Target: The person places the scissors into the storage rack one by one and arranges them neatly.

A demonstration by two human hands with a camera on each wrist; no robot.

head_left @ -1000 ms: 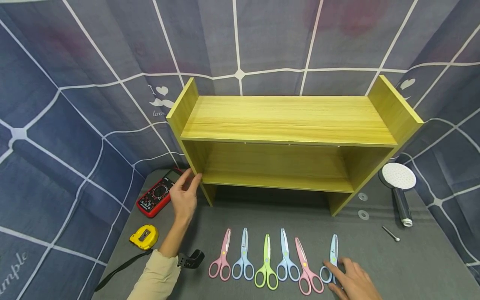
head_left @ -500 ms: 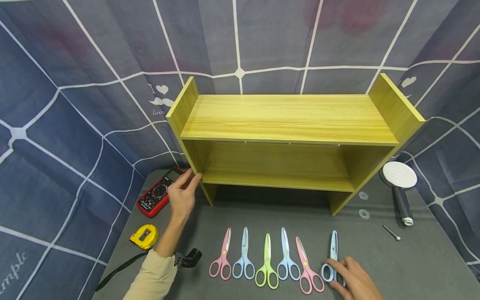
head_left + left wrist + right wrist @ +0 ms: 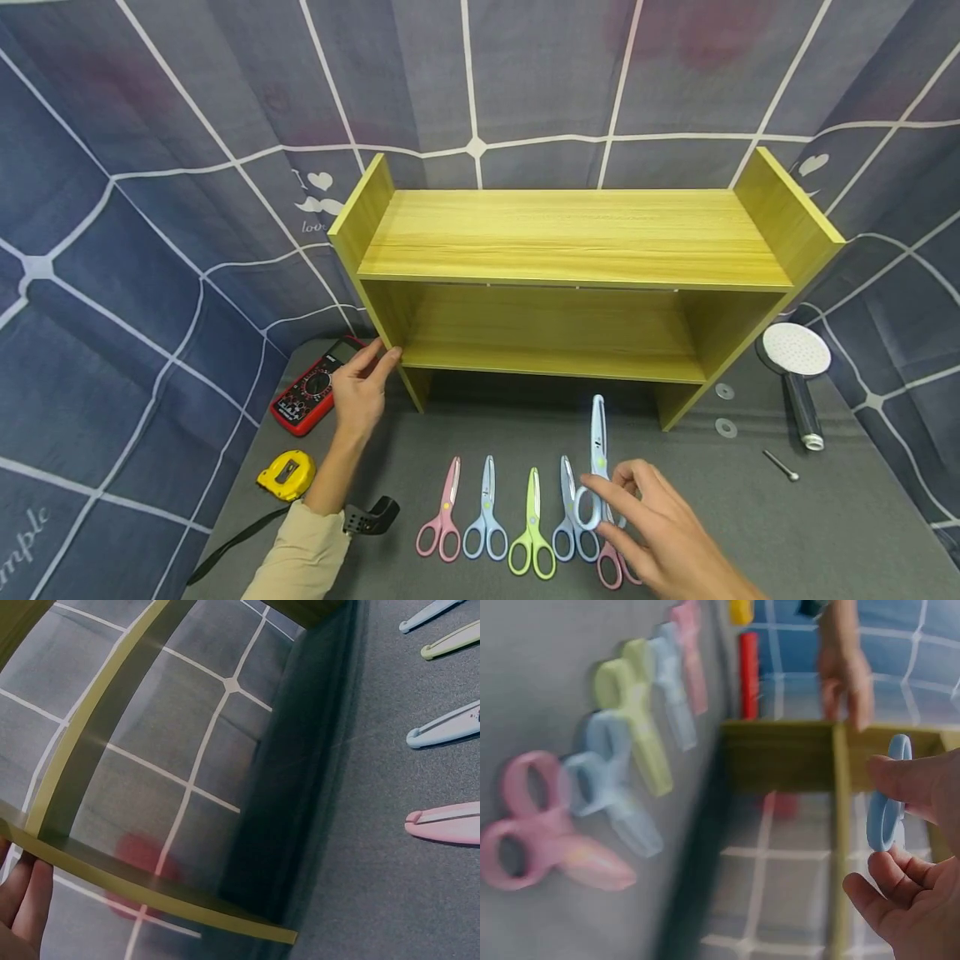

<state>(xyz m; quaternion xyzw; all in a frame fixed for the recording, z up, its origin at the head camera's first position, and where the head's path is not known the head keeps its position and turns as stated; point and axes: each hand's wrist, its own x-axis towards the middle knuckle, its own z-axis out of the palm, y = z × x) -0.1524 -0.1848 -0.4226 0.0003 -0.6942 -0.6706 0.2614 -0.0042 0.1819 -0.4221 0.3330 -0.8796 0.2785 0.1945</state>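
My right hand (image 3: 660,529) pinches the handle of a pair of light-blue scissors (image 3: 598,437), raised with its blades pointing away toward the shelf. In the right wrist view, a blue finger loop (image 3: 876,817) shows between thumb and fingers. A yellow wood-grain shelf (image 3: 577,237) with two boards stands at the back. My left hand (image 3: 358,404) grips the front edge of its left side panel. Before the shelf lie pink scissors (image 3: 452,483), blue scissors (image 3: 489,487), green scissors (image 3: 534,500), more blue scissors (image 3: 567,483) and pink scissors (image 3: 611,567), the last partly hidden by my right hand.
Left of the shelf are a red multimeter (image 3: 303,398) and a yellow tape measure (image 3: 288,475) with a black strap. To the right lie a shower head (image 3: 797,350), two washers (image 3: 725,427) and a small bolt (image 3: 780,465). Grid-patterned curtains (image 3: 547,92) surround the grey tabletop.
My right hand has taken hold of the rightmost blue scissors, lifted them and carried them left and forward over the pink pair. The left hand stays at the shelf's side panel.
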